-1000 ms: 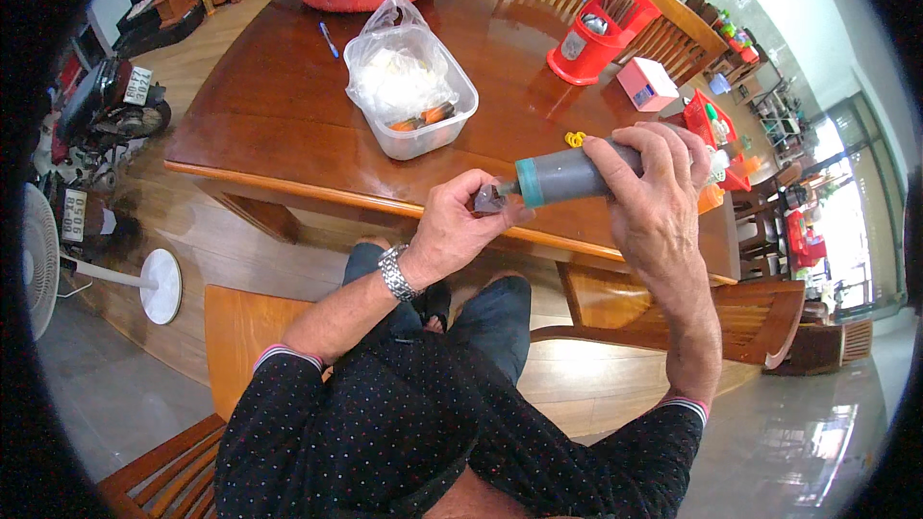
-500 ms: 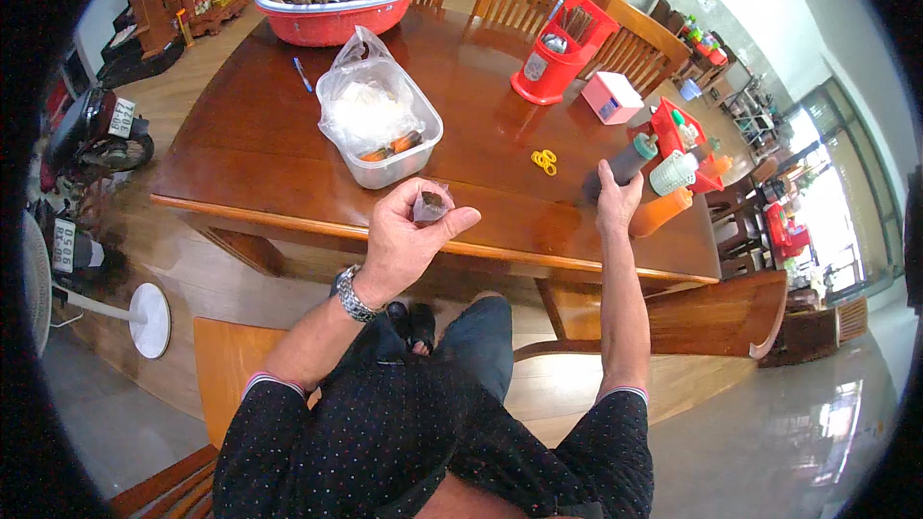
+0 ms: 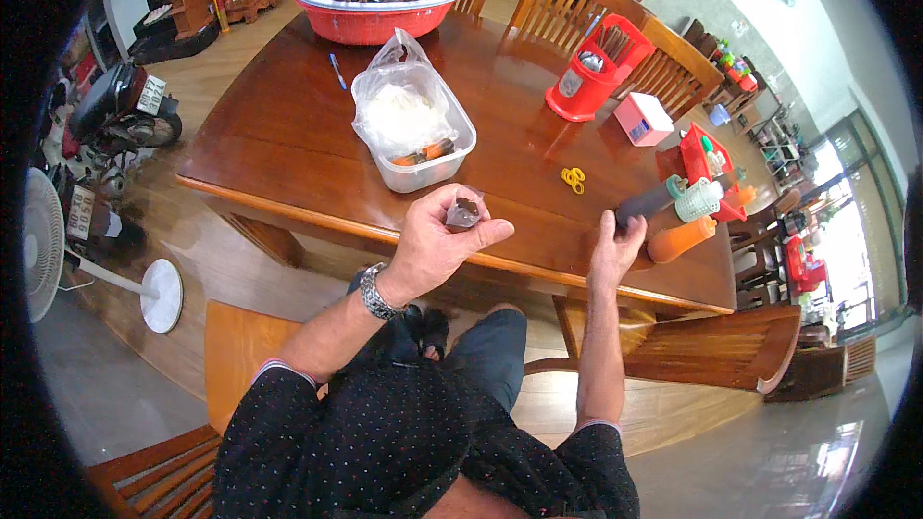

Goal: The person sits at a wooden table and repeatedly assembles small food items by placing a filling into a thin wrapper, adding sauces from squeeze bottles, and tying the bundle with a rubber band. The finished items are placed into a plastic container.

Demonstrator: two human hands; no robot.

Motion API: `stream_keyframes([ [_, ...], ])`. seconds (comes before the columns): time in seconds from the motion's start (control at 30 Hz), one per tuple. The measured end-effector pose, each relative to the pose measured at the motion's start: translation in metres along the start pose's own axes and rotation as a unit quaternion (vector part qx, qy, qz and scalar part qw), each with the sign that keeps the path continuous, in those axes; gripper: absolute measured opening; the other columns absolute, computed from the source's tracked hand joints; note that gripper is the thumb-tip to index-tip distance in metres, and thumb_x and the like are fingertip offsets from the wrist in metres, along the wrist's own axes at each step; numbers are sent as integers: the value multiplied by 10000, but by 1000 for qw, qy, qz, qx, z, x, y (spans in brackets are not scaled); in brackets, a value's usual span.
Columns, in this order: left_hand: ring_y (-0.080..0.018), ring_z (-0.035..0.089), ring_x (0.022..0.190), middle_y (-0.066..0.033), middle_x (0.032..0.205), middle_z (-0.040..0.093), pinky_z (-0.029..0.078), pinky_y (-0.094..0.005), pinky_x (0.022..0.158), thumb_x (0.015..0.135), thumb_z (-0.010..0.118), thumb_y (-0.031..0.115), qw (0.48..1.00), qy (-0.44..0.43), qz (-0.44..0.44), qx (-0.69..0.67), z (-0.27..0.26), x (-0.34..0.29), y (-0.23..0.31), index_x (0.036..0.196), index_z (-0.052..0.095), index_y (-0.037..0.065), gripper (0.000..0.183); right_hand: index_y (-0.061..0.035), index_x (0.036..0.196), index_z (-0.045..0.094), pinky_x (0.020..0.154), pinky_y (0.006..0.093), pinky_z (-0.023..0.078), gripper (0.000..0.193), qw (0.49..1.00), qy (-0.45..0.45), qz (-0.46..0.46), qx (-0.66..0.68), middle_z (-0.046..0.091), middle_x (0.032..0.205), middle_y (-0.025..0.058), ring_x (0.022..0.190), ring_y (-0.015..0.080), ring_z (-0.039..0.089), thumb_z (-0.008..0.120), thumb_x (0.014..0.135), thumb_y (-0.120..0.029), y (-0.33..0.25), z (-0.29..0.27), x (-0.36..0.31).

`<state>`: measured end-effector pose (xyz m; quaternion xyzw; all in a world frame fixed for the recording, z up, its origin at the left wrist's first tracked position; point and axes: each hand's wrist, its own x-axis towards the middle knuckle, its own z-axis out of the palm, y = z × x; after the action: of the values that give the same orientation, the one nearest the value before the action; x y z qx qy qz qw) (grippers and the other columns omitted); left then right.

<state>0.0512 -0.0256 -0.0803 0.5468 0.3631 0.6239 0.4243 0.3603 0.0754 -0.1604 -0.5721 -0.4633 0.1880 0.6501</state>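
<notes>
Dark bottle (image 3: 651, 202) was tipped over the left hand (image 3: 423, 242) a second ago, now it's down on the counter (image 3: 510, 125).
Clock's centred on the counter: the bottle's between 3 and 4, with the right hand (image 3: 616, 252) half open by its base, can't tell if they're touching. Left hand's at 7, curled snugly round a small plastic pouch (image 3: 462, 215) with dark stuff inside. That side of the counter is pretty crammed tbh: pale green bottle (image 3: 699, 200) and orange bottle (image 3: 682, 240) right beside the dark one, red basket (image 3: 698, 156) at 3, pink box (image 3: 645, 119) and red holder (image 3: 574, 94) around 2. Yellow bands (image 3: 573, 180) lie near the right hand. Clear tub (image 3: 458, 151) sits just past the left, big red basin (image 3: 375, 26) up at 11.
</notes>
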Motion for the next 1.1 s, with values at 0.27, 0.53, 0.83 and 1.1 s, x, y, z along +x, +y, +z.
stream_keyframes([
  [0.27,-36,613,750,41,842,672,520,-222,657,889,878,140,990,-126,-40,-42,5,-1,5,953,649,59,251,-10,1236,722,925,343,517,368,866,-475,-158,12,690,1016,102,1004,217,655,806,894,-116,-202,0,-52],
  [0.53,-56,644,801,4,894,696,546,-222,717,906,852,98,980,-152,-77,-108,9,-6,10,1002,662,31,223,-14,1178,741,906,362,508,321,811,-544,-213,-29,670,970,89,950,208,640,811,895,-148,-231,23,-49],
  [0.83,-115,624,1079,-27,1144,695,529,-303,942,877,885,161,973,-171,-27,-152,6,-2,6,1361,635,31,560,-19,948,735,848,397,512,91,852,-486,-193,-32,695,894,117,905,276,660,750,920,-104,-235,28,-50],
  [1.1,-169,643,1055,-79,1180,702,524,-322,925,912,840,229,985,-120,110,57,-18,30,40,1389,649,55,543,26,950,716,839,328,520,101,873,-439,-200,-72,684,922,82,901,175,653,756,933,-65,-238,19,-40],
])
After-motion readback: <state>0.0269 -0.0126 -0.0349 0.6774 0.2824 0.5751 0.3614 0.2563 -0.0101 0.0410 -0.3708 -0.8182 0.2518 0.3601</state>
